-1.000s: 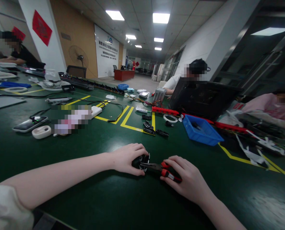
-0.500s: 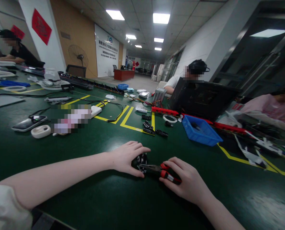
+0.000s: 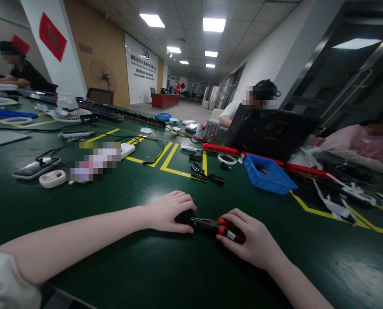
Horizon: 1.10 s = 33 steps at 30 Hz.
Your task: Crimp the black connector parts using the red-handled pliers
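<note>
Holding, left hand [image 3: 171,211]: your thumb and fingers pinch a small black part [image 3: 183,217] from its near and far sides; much of it is hidden in the grip.
Holding, right hand [image 3: 252,237]: your fingers wrap the red-and-black handles of the pliers [image 3: 211,223], thumb on the near handle.
Plier tips: at the part's right-hand edge, between your hands; they appear to touch it, but whether they bite on anything cannot be told.
Part location: low in front of you, on or just above the worktop [image 3: 140,270]; contact underneath cannot be verified.
Change, left fingers: half a second ago your index finger stood raised and the grip was spread; now it is curled down and closed around the part.
Change, part: the silvery details visible then are mostly out of sight and a dark face shows, consistent with a turn, not proven.
Unchanged: the pliers point left, in the same hand.
Assessment: the part is judged braced again for the pliers, your left hand serving as clamp.
Hazard: your left fingertips sit near the plier tips; a slip could nip them.
Surroundings: loose black pieces [image 3: 198,170] lie beyond your hands by yellow tape [image 3: 205,162]; a blue tray [image 3: 272,185] stands to their right.
</note>
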### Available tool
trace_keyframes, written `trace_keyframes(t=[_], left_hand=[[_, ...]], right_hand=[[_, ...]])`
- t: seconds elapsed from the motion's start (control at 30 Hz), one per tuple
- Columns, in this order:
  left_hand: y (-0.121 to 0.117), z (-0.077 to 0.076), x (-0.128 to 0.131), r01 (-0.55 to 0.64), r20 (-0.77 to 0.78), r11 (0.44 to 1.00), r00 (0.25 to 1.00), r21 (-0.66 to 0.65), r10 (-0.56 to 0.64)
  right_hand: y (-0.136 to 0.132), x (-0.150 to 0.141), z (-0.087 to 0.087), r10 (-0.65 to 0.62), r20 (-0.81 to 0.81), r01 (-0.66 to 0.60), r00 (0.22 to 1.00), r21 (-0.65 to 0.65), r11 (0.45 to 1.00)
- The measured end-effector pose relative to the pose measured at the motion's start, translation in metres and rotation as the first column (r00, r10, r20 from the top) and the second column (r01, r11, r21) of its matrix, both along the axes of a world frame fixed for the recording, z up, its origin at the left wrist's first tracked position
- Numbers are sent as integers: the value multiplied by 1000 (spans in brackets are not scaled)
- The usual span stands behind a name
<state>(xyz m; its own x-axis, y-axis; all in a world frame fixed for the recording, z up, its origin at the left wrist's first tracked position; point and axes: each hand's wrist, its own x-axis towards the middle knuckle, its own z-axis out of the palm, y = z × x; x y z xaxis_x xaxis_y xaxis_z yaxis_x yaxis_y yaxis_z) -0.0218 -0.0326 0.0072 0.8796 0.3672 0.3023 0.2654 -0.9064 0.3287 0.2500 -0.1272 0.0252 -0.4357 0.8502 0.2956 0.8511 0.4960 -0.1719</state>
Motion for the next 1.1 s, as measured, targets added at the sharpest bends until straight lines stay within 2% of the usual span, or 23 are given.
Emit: trace_keyframes(t=[0.17, 0.57, 0.83, 1.1], left_hand=[[-1, 0, -1, 20, -19, 999, 1000, 35, -19], [4, -7, -1, 28, 19, 998, 999, -62, -27], [4, -7, -1, 47, 40, 997, 998, -65, -45], [3, -6, -1, 66, 22, 995, 998, -70, -65]], right_hand=[[1, 2, 2, -17, 12, 17, 1000, 5, 1000], [1, 3, -1, -57, -36, 54, 998, -70, 996], [1, 3, -2, -91, -71, 82, 993, -121, 989], [3, 3, -2, -78, -44, 75, 996, -65, 995]])
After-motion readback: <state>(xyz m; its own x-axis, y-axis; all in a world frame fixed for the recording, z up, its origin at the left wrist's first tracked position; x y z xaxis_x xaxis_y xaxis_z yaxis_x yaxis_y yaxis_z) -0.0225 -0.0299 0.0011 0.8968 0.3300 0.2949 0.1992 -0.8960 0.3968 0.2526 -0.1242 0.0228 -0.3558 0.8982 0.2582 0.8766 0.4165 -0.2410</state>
